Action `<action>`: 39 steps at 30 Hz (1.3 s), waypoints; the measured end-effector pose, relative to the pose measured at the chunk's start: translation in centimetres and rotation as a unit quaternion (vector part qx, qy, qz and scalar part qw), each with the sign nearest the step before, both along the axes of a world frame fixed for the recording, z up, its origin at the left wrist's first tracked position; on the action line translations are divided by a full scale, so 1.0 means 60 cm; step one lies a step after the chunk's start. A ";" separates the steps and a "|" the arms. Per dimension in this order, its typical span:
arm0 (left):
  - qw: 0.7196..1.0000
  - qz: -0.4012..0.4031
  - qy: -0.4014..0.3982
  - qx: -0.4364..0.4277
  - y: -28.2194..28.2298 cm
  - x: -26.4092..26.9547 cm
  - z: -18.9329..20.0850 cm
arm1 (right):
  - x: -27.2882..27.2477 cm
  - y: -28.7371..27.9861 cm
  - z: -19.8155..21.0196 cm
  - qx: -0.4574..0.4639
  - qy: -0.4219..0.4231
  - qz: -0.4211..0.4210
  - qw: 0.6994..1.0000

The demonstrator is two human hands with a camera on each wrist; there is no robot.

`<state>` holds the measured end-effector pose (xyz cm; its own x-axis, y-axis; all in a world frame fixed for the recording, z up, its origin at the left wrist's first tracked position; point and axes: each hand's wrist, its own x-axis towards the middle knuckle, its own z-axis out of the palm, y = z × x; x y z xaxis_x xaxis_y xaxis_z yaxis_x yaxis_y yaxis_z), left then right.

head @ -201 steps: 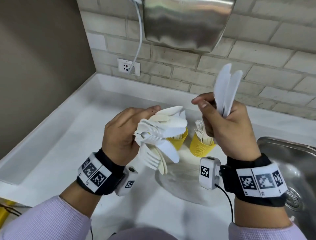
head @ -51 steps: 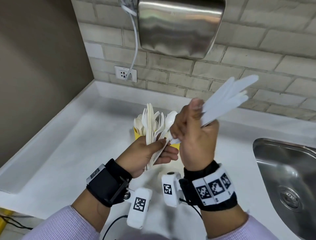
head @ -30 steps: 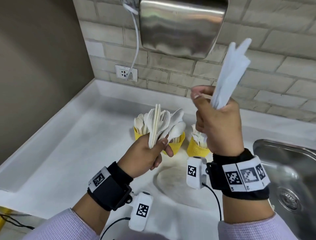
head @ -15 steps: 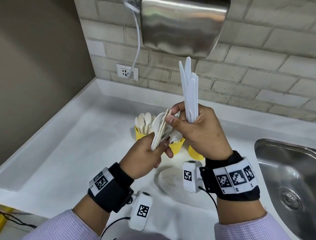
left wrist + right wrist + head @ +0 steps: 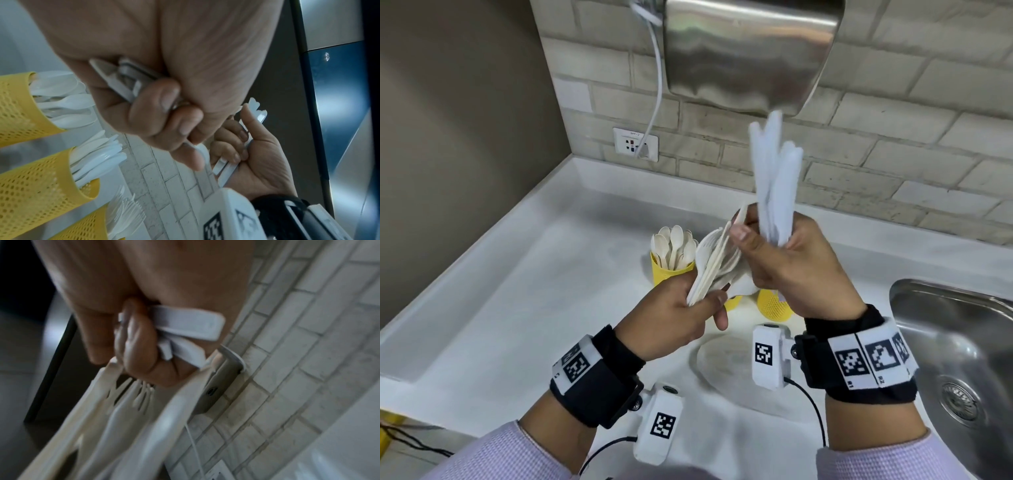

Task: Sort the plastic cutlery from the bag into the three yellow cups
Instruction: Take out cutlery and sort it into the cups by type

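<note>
My left hand (image 5: pixel 705 301) grips a bundle of mixed white cutlery (image 5: pixel 714 263) by the handles, with fork and spoon heads pointing up. In the left wrist view its fingers (image 5: pixel 156 97) curl round those handles. My right hand (image 5: pixel 756 240) holds a bunch of white knives (image 5: pixel 774 181) upright in its palm. Its thumb and forefinger touch the top of the left-hand bundle. Behind the hands stand three yellow cups: one with spoons (image 5: pixel 671 272), a middle one (image 5: pixel 733 303) mostly hidden, and a right one (image 5: pixel 772 305). The left wrist view shows the spoon cup (image 5: pixel 18 112), a cup with knives (image 5: pixel 41 178) and a cup with forks (image 5: pixel 82 224).
A steel sink (image 5: pixel 962 342) is sunk into the white counter (image 5: pixel 517 308) at the right. A flat piece of clear plastic (image 5: pixel 722 368) lies on the counter below the hands. On the brick wall hang a steel dryer (image 5: pixel 750 51) and a socket (image 5: pixel 635 144) with a white cable.
Over the last second my right hand came down and left with the knives until it met the bundle in my left hand. The left hand has hardly moved.
</note>
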<state>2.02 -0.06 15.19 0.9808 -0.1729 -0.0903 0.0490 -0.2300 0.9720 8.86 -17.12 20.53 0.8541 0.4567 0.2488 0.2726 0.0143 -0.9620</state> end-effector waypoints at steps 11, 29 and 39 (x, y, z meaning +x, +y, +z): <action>0.999 -0.001 0.025 -0.028 0.001 0.001 0.011 | 0.002 0.017 -0.004 0.063 0.024 -0.122 0.990; 0.996 0.022 0.034 -0.078 0.001 0.000 0.007 | 0.013 -0.001 0.002 0.379 0.160 -0.227 0.883; 0.996 0.032 0.043 -0.072 0.001 0.010 -0.008 | -0.024 0.047 -0.008 -0.054 -0.047 -0.136 0.988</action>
